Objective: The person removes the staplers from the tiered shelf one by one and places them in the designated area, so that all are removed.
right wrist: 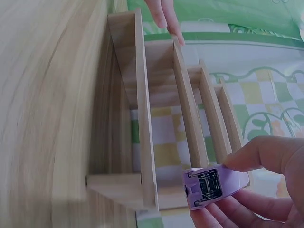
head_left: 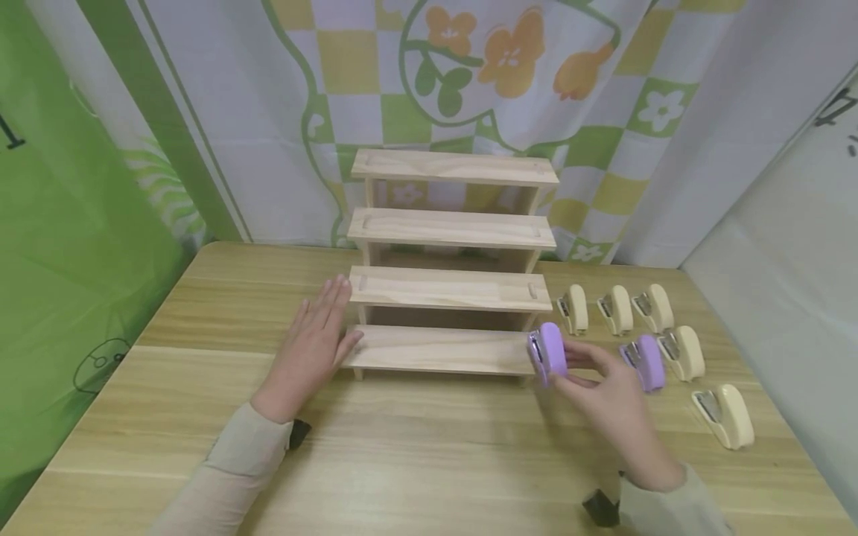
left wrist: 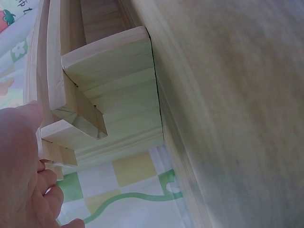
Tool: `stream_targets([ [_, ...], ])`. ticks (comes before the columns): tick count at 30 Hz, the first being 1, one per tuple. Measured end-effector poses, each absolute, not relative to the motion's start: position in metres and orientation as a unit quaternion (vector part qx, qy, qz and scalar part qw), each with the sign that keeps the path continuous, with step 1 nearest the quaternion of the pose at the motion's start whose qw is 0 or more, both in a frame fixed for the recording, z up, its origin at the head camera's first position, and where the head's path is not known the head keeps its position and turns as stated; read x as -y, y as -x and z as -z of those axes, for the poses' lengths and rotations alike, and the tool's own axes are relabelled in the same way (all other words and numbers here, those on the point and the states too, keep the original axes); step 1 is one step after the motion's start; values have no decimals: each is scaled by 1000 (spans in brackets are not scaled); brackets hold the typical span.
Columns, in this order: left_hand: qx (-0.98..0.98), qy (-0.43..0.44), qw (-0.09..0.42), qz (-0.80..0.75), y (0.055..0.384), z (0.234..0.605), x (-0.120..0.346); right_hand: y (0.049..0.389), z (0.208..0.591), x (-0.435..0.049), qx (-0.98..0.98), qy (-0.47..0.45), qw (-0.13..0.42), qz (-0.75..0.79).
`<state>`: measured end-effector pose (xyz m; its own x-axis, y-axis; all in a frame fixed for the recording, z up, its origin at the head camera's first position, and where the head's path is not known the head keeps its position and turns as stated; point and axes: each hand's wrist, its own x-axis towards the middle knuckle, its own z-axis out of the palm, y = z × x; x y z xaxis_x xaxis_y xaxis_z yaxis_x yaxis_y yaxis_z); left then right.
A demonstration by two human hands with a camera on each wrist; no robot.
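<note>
A purple stapler (head_left: 553, 350) is pinched between the thumb and fingers of my right hand (head_left: 606, 394), at the right end of the lowest step of a wooden stepped rack (head_left: 442, 350). In the right wrist view the stapler (right wrist: 228, 183) shows its dark metal end toward the camera. My left hand (head_left: 310, 346) lies with fingers extended at the rack's left side, close to the lower steps; it holds nothing. The left wrist view shows that hand (left wrist: 21, 156) beside the rack's step ends. Whether the stapler touches the lowest step cannot be told.
Right of the rack, a second purple stapler (head_left: 645, 362) stands on the wooden table (head_left: 402, 461) among several cream staplers (head_left: 682, 353). One cream stapler (head_left: 725, 417) sits nearest the front. A patterned curtain (head_left: 348, 74) hangs behind the rack.
</note>
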<state>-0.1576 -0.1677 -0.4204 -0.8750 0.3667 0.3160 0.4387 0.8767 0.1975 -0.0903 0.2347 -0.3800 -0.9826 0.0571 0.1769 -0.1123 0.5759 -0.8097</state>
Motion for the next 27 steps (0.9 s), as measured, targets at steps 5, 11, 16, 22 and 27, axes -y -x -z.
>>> stream_targets([
  [5,960,208,133,133,156,418,167,90,379,-247,887,-11,102,-450],
  [11,960,208,132,134,156,418,166,91,383,-262,896,10,103,-432],
  [16,960,209,132,133,156,418,166,95,386,-272,906,26,96,-410],
  [22,959,211,137,133,156,418,166,98,391,-280,913,47,75,-398],
  [27,959,210,133,134,156,418,166,100,399,-289,909,59,50,-409],
])
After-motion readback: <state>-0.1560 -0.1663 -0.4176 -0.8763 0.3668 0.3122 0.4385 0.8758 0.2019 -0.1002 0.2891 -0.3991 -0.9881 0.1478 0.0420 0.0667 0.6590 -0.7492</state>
